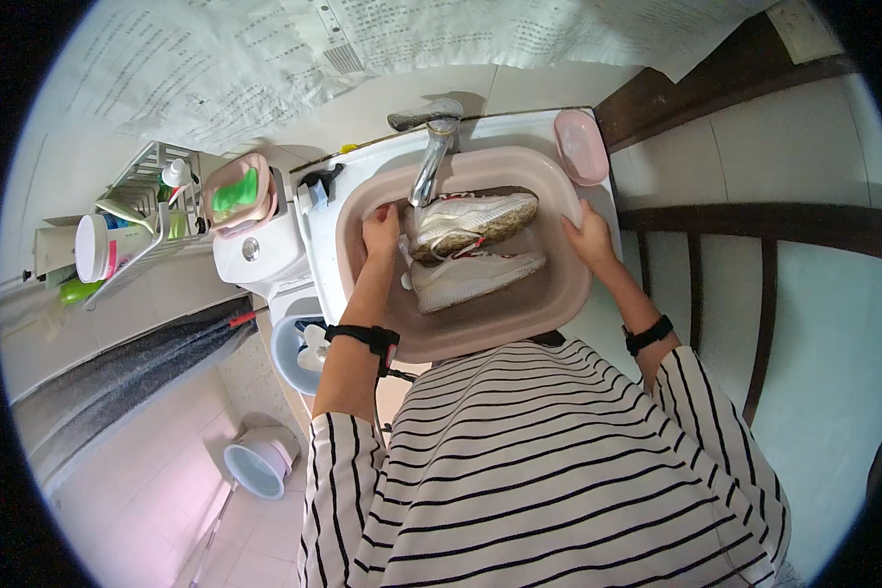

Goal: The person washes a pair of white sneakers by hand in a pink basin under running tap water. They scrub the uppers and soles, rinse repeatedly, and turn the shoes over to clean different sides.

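A pink plastic basin (463,345) rests on a white sink counter in front of me. Two white athletic shoes lie in it on their sides: the upper shoe (478,217) shows a dirt-stained sole, and the lower shoe (478,281) lies beside it. A chrome faucet (432,165) reaches over the basin, its spout by the upper shoe's end. My left hand (381,228) is inside the basin at its left, fingers curled near the shoes; its grip is unclear. My right hand (590,231) holds the basin's right rim, thumb on the inner side.
A pink soap dish (581,147) sits at the counter's back right corner. Left of the counter are a toilet tank (261,253) bearing pink containers, a wire rack (165,220) with bottles, and a blue basin (288,360). A pale blue bucket (256,470) stands on the floor.
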The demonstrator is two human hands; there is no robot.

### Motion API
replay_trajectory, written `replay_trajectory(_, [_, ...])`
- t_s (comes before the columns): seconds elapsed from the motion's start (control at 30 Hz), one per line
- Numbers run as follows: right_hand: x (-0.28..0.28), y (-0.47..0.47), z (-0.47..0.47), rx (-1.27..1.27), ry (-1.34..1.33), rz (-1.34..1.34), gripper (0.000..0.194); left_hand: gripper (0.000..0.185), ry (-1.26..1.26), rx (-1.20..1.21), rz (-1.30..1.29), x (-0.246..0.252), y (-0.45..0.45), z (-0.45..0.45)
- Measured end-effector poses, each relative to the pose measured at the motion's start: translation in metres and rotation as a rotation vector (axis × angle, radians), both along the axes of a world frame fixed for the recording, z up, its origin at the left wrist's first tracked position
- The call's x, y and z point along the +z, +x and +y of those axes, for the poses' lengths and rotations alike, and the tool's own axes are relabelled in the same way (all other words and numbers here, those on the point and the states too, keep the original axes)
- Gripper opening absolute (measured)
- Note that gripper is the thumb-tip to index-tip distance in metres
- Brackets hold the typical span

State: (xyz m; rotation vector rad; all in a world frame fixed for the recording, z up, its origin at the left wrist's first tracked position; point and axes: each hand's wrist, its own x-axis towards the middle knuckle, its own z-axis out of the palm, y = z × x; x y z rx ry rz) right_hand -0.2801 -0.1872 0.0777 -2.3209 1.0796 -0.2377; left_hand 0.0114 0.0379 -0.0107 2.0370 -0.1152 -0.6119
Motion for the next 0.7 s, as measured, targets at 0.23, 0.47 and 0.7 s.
replay_trajectory(0.23, [0.035,0.031,0.008,0.165,-0.137,-0.134,0.043,0.073,0.390,-0.710,-0.029,0.035,0.007,-0.016])
replay_trajectory(0.47, [0.051,0.095,0.038,0.508,0.022,-0.033,0.039,0.037,0.270,-1.109,-0.495,0.110,-0.022,-0.017])
replay_trajectory(0.7, [0.098,0.084,0.054,0.705,0.348,0.180,0.038,0.031,0.472,-1.169,-0.633,0.120,-0.047,-0.001])
